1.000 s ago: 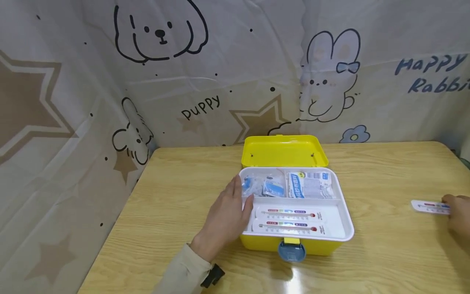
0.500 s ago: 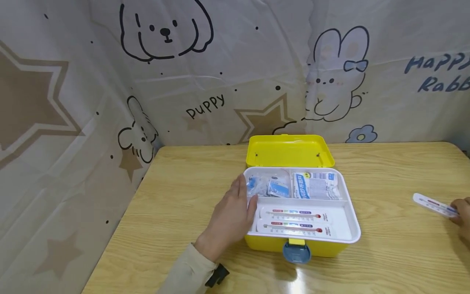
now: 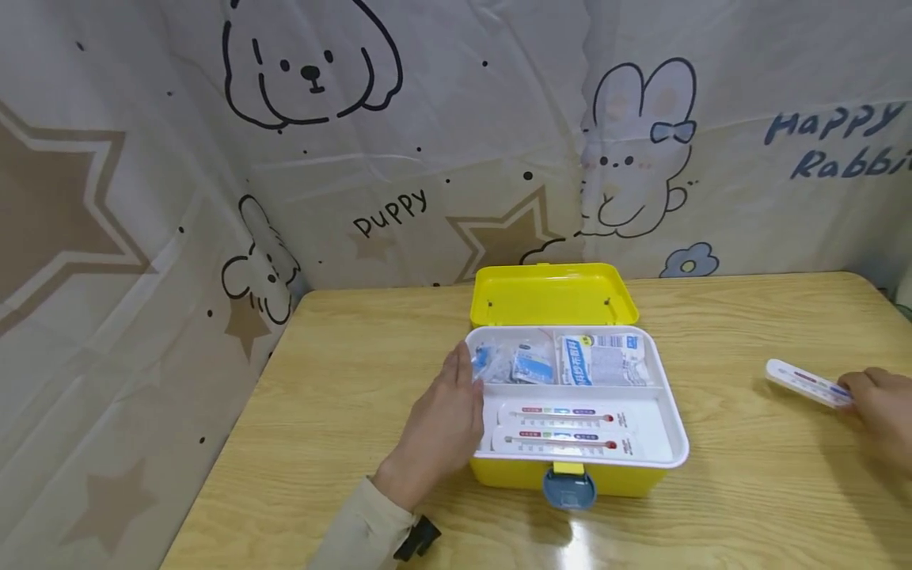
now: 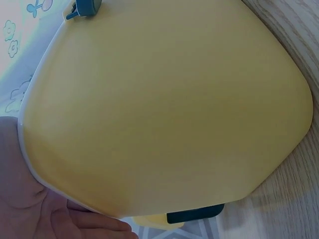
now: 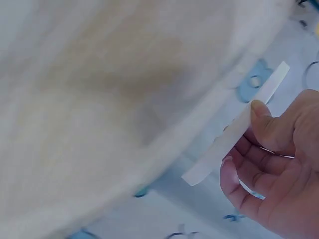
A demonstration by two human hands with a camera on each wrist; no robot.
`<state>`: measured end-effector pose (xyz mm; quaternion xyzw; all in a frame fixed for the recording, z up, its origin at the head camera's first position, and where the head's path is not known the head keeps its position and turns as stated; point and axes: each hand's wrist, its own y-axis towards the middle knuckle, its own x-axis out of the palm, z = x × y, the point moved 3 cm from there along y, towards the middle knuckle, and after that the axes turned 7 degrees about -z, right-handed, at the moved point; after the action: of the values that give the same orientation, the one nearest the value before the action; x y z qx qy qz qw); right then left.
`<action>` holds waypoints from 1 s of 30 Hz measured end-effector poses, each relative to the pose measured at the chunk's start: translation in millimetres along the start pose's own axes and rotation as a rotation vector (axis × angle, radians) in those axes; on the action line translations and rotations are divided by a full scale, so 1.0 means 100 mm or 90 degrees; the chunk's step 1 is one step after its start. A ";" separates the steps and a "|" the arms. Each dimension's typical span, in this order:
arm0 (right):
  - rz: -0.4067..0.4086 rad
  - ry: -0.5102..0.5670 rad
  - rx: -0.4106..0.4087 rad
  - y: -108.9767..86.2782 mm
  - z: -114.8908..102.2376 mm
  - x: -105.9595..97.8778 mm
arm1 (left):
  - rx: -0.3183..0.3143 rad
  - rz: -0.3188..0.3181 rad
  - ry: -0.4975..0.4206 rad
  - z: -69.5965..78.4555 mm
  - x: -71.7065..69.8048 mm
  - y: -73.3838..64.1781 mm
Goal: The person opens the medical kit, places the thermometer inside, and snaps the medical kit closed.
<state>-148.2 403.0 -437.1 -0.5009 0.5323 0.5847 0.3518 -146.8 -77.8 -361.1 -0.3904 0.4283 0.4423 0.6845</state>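
Note:
A yellow medicine box stands on the table with its yellow lid tipped back. Along the left rim of its white tray rests my left hand, fingers straight; the left wrist view shows its palm beside the box's yellow side. Two white thermometers lie in the tray's front compartment. To the right of the box, my right hand pinches another white thermometer by one end, between thumb and fingers. In the right wrist view its white edge shows.
The tray's back compartments hold clear bags with blue items and a gauze packet. A grey-blue latch hangs at the box's front. A printed cloth covers the wall behind the wooden table.
My right hand has come further left into view, bringing the thermometer nearer the box. The left thumb now lies closer to its fingers; the left hand stays at the tray rim.

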 end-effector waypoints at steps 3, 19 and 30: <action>0.011 -0.005 -0.048 0.07 -0.21 -0.14 | 0.009 0.011 0.009 -0.01 0.00 0.00; -0.024 -0.055 -0.101 0.38 -1.24 -0.82 | 0.010 0.005 -0.006 0.01 0.00 0.01; -0.031 -0.055 -0.147 0.45 -1.58 -0.90 | 0.005 0.006 -0.011 -0.01 0.00 -0.01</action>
<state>-135.1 251.6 -327.7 -0.5255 0.4334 0.6545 0.3281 -145.6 -78.6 -361.4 -0.3816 0.4258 0.4470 0.6879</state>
